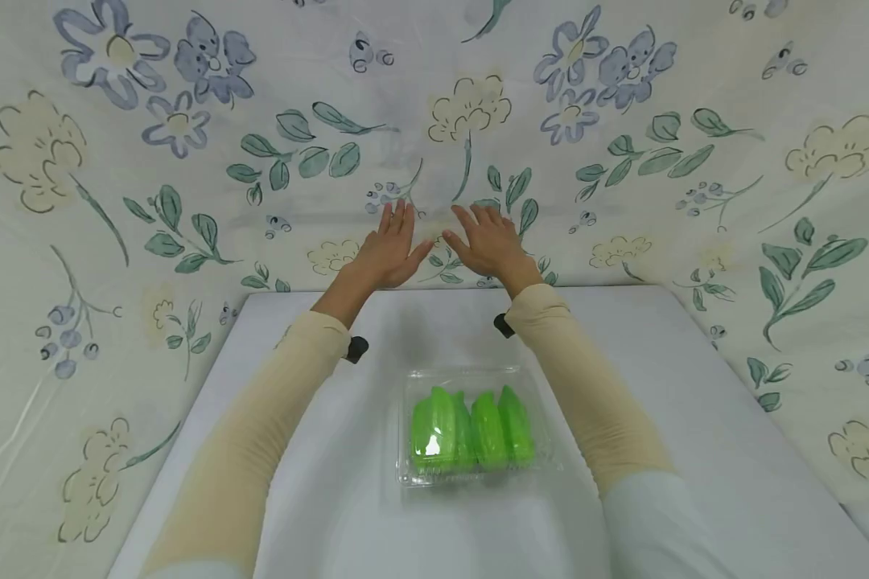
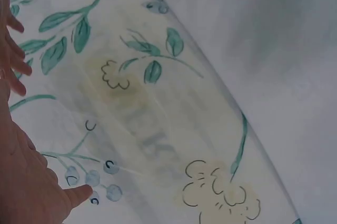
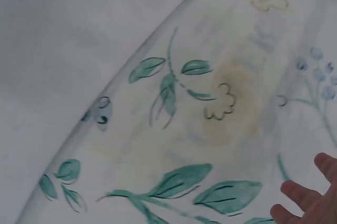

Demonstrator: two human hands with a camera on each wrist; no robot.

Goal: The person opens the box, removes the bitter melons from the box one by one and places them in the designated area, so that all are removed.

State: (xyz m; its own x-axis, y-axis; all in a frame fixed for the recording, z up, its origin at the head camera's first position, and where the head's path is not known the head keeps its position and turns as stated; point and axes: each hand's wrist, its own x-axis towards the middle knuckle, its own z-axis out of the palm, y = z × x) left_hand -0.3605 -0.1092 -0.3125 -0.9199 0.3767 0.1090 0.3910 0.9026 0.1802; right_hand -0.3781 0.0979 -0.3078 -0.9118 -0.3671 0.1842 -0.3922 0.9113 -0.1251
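Observation:
Both bare hands reach forward past the table's far edge, held in front of the flowered cloth. The left hand [image 1: 391, 251] has its fingers extended and its thumb spread toward the middle; it holds nothing. Beside it, a small gap away, the right hand [image 1: 490, 244] is also empty, fingers extended. Nearer the body, between the forearms, a clear plastic clamshell box [image 1: 543, 402] lies on the table. Several bright green, long, pointed pieces [image 1: 488, 430] sit side by side inside it. Neither hand touches the box. In the wrist views, the left hand [image 2: 26, 176] and right hand [image 3: 310, 197] show only partly.
A white table [image 1: 319, 515] spreads under the arms. Its far edge meets the flowered cloth [image 1: 434, 48], which hangs behind and along both sides. A small black piece [image 1: 357, 349] sits at the left wrist, another black piece [image 1: 504, 325] at the right wrist.

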